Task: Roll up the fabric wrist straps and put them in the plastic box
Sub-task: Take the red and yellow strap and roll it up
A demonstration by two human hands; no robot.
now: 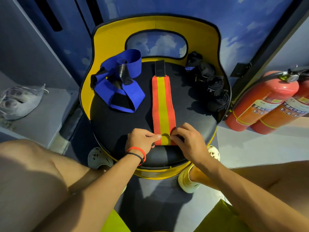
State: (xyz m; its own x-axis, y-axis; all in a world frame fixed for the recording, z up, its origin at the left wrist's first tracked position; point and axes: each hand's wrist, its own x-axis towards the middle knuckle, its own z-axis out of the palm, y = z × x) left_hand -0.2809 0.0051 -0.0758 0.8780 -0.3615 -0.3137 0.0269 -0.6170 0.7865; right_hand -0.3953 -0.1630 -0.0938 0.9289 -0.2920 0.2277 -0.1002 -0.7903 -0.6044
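While the orange-and-yellow wrist strap point(163, 104) is rolled: edges are best kept even, tight.
Hands: 6 o'clock end pinched by left hand point(141, 141), right hand point(187, 139).

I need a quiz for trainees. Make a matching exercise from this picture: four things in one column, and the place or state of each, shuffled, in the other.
Things
1. blue strap
2. orange strap
3. black straps
4. extinguishers

Place or state
A. rolled up, on the right side of the seat
B. laid flat, near end pinched by the left hand and right hand
C. off the seat, to its right
D. loose and unrolled, on the left side of the seat

Pairs: 1-D, 2-B, 3-A, 4-C
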